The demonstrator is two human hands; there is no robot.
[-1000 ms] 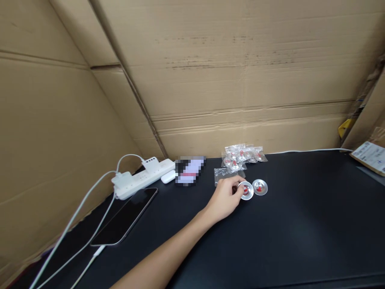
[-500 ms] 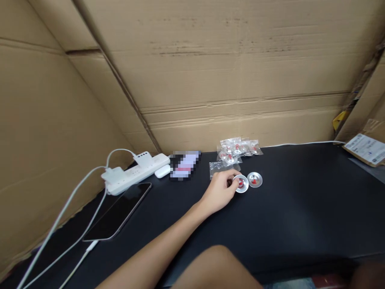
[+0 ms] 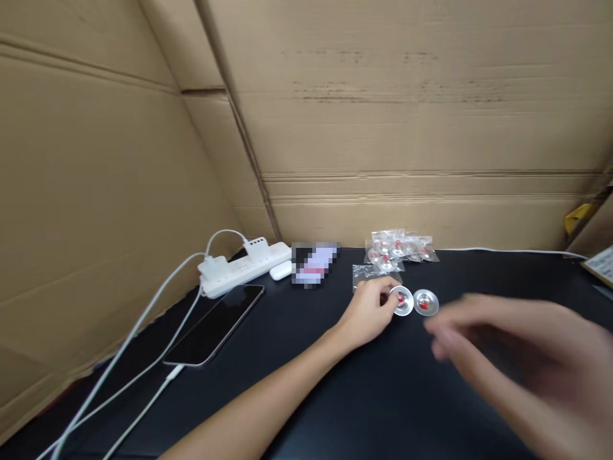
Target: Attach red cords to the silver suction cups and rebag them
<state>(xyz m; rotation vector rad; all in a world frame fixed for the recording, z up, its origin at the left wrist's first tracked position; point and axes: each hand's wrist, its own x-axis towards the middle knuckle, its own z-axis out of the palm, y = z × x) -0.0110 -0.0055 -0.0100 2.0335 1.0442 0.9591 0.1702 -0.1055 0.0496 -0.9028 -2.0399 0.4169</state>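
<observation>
My left hand (image 3: 368,313) reaches across the black table (image 3: 335,396) and pinches the left one of two small silver discs with red centres (image 3: 403,300). The second disc (image 3: 426,302) lies just to its right, touching or nearly so. My right hand (image 3: 517,351) hovers blurred over the table at the right, fingers spread and pointing left toward the discs, holding nothing. An empty clear bag (image 3: 368,273) lies just behind my left hand.
A pile of small clear bags with red-and-silver parts (image 3: 400,246) lies against the cardboard wall (image 3: 383,115). At left are a white power strip (image 3: 244,268), a small white case (image 3: 280,271), a phone (image 3: 215,326) on a white cable, and a blurred-out item (image 3: 313,264).
My right hand has come into view from the lower right and moved toward the discs. My left hand stays on the left disc. The camera has shifted.
</observation>
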